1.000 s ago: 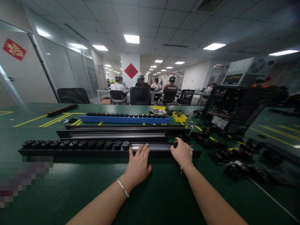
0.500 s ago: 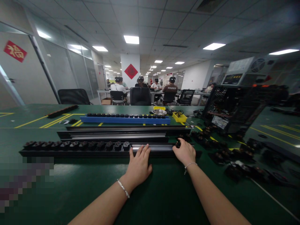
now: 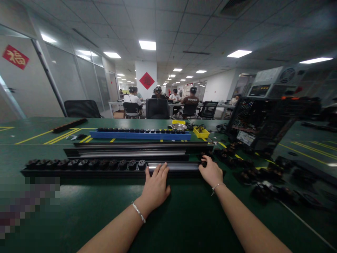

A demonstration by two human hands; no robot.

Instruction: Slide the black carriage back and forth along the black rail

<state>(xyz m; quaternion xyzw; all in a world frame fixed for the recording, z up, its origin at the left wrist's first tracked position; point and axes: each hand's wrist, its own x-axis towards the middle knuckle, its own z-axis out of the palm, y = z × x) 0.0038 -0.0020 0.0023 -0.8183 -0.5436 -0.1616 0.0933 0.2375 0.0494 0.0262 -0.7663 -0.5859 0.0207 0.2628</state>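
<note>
A long black rail (image 3: pixel 79 172) lies across the green table (image 3: pixel 184 218), its left part filled with several black socket modules (image 3: pixel 86 163) and its right part showing a bare silver channel (image 3: pixel 179 166). My left hand (image 3: pixel 156 187) lies flat on the rail with fingers stretched out, just right of the last seated module. My right hand (image 3: pixel 211 173) is closed round a small black socket module (image 3: pixel 203 163) at the rail's right end.
Behind the rail lie two more black rails (image 3: pixel 131 150) and a blue rail (image 3: pixel 139 134) with sockets. Loose black modules (image 3: pixel 250 172) spread to the right, by a black crate (image 3: pixel 258 123). A yellow tray (image 3: pixel 201 132) and metal bowl (image 3: pixel 179 125) stand behind. People sit at far desks.
My right hand with the small black module has slid to the right along the rail, toward its end. My left hand has stayed in place.
</note>
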